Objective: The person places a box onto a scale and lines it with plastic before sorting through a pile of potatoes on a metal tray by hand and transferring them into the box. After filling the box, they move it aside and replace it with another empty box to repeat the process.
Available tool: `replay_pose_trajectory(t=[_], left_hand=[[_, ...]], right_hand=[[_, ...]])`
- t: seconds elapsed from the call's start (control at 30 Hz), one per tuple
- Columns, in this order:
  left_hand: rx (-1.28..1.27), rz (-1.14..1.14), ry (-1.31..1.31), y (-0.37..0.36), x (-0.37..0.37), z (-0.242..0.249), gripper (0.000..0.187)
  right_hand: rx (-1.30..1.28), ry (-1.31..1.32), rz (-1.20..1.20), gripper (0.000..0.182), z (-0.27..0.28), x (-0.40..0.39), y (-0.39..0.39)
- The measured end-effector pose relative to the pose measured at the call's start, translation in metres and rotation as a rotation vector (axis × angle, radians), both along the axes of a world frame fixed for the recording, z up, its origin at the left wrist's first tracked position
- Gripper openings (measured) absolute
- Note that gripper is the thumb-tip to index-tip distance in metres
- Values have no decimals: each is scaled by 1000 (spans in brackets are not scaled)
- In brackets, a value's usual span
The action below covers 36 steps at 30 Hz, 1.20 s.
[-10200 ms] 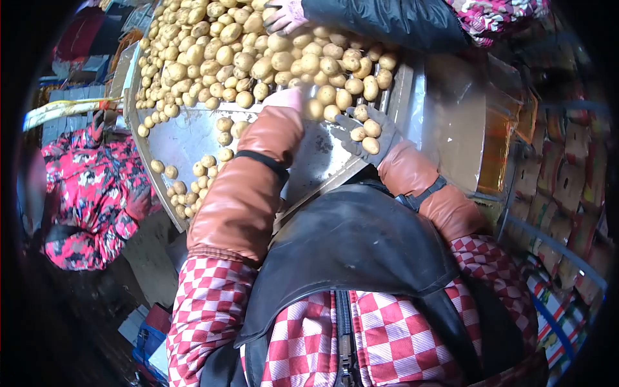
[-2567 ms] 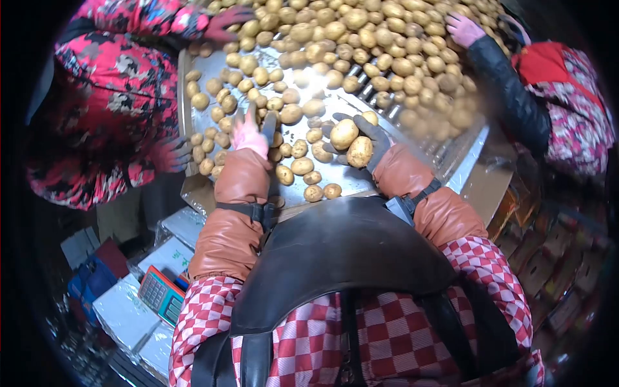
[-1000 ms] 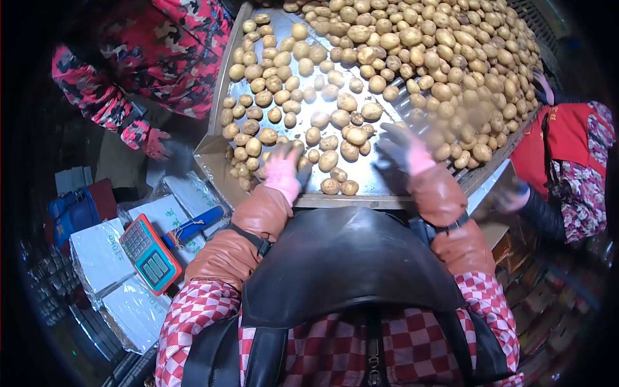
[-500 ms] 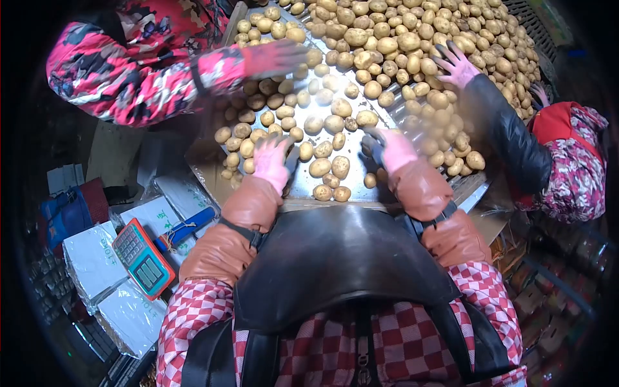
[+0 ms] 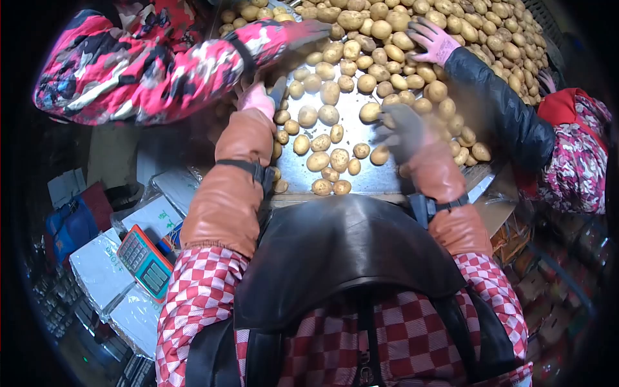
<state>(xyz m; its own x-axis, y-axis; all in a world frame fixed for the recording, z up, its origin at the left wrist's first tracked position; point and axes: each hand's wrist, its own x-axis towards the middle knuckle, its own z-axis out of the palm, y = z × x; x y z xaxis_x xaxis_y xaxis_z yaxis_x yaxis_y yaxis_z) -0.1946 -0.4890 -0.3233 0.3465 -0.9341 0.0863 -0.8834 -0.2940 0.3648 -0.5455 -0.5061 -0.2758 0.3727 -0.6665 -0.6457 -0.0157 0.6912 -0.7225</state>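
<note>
Left hand (image 5: 256,100) spread, thumb apart, loose potatoes (image 5: 308,116) to its right. Right hand (image 5: 407,132) blurred, fingers bent; grip cannot be told. One potato (image 5: 369,112) lies at its fingertips.

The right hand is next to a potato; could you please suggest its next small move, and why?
Perhaps curl the right hand around the potato at its upper left: it lies right beside that hand, on the metal table, while the black-sleeved co-worker's hand is farther up.
</note>
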Motion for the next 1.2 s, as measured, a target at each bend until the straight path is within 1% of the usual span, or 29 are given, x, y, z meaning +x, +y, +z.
replay_pose_trajectory(t=[0.03, 0.07, 0.1, 0.13, 0.17, 0.23, 0.27, 0.3, 0.33, 0.37, 0.4, 0.43, 0.47, 0.5, 0.57, 0.63, 0.7, 0.73, 0.77, 0.83, 0.87, 0.9, 0.97, 1.0, 1.03, 1.07, 1.1, 1.17, 1.2], left_hand=[[223, -41, 190, -6, -10, 14, 63], [448, -83, 377, -7, -23, 22, 71], [396, -168, -82, 5, -42, 7, 77], [346, -303, -84, 27, -46, -4, 76], [346, -516, -169, 47, -50, -4, 72], [179, -641, -56, 92, -47, -1, 62], [143, -638, 6, 104, -46, 13, 60], [187, -628, 15, 115, -40, 19, 60], [155, -585, -7, 127, -36, 16, 57], [120, -537, -31, 135, -34, 12, 54], [116, -537, -42, 138, -31, 7, 54], [115, -521, -51, 140, -30, 5, 49], [113, -506, -59, 142, -30, 5, 44], [112, -510, -69, 141, -29, 6, 44], [196, -432, 53, 132, -27, 9, 37], [147, -453, 38, 114, -33, 16, 36], [-99, -591, 19, 79, -53, 28, 38], [-46, -616, 75, 63, -65, 35, 40], [7, -640, 135, 46, -79, 44, 44], [285, -595, 175, 14, -114, 72, 55], [502, -514, 81, -4, -124, 58, 61], [363, -573, -66, -11, -121, 23, 60], [488, -608, -136, -31, -126, 10, 51], [696, -677, -217, -42, -129, 20, 42], [652, -689, -238, -40, -126, 26, 40], [615, -694, -227, -40, -121, 24, 42], [575, -700, -219, -41, -116, 23, 45], [583, -573, -154, -38, -112, 33, 51], [499, -484, -126, -23, -119, 54, 57]], right_hand=[[50, -77, -137, 25, -3, -23, 9], [36, -38, -223, 29, 4, -34, 20], [18, -3, -311, 35, 11, -44, 26], [-1, -10, -287, 23, -18, -70, 29], [-9, -204, -216, 35, -41, -90, 34], [-93, 135, -119, 29, -31, -76, 41], [-104, 14, -18, 30, -64, -74, 46], [-400, 375, 142, 28, -7, -36, 55], [-529, 330, 262, 26, -13, -22, 64], [-664, 337, 519, 26, 2, -8, 59], [-894, 274, 683, 30, -22, 5, 60], [-922, 450, 988, 33, -7, 27, 59], [-904, 601, 1101, 34, -6, 49, 66], [-878, 754, 1208, 36, -7, 65, 73], [-857, 781, 1238, 37, -20, 80, 77], [-821, 809, 1269, 37, -27, 88, 76], [-811, 798, 1229, 37, -23, 89, 69], [-818, 721, 1136, 46, -4, 72, 68], [-805, 732, 1128, 46, -11, 56, 77], [-454, 184, 337, 47, -27, 18, 103], [-251, 141, 203, 46, -10, -8, 110], [-52, 94, 66, 45, 8, -38, 118], [287, -43, -470, 57, 11, -117, 146], [228, -72, -595, 63, 11, -155, 170], [-76, 341, -667, 69, 21, -168, 190], [-164, 490, -764, 71, 10, -200, 208], [-216, 441, -996, 73, -30, -243, 230], [-276, 900, -827, 69, -14, -252, 235], [-189, 737, -896, 65, 16, -226, 218]])
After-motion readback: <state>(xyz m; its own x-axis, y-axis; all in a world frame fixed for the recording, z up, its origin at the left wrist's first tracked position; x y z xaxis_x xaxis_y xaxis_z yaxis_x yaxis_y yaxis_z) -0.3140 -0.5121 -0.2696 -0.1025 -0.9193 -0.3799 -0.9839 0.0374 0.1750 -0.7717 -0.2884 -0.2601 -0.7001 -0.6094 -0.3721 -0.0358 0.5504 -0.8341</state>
